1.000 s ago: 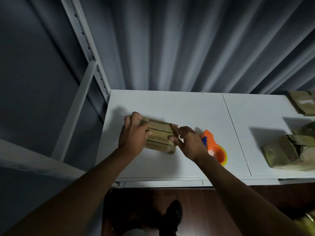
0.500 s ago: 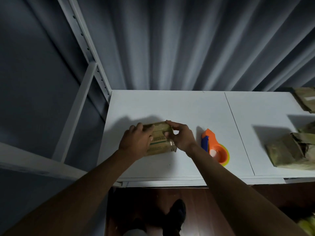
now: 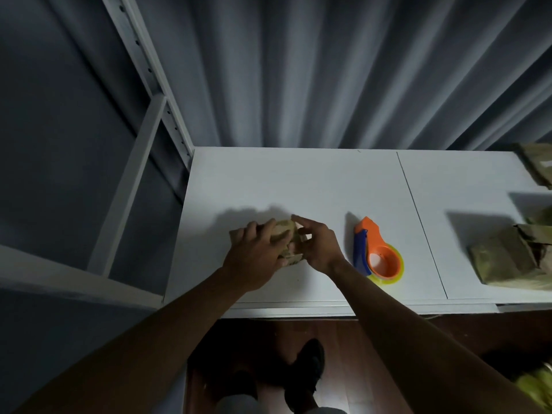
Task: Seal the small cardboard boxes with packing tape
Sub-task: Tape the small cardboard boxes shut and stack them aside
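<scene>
Both hands, left hand & right hand, grip box; axis unclear.

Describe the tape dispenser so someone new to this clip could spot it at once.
Start at the white table before the grey curtain. Just right of the two hands working the small box lies the tape dispenser. It is the only bright thing there: orange body, blue blade guard, yellowish roll, unlike the dull brown boxes farther right.

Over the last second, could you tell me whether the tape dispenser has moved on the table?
No. The tape dispenser lies just left of the table's seam, as before; only the hands have shifted on the small box.
</scene>
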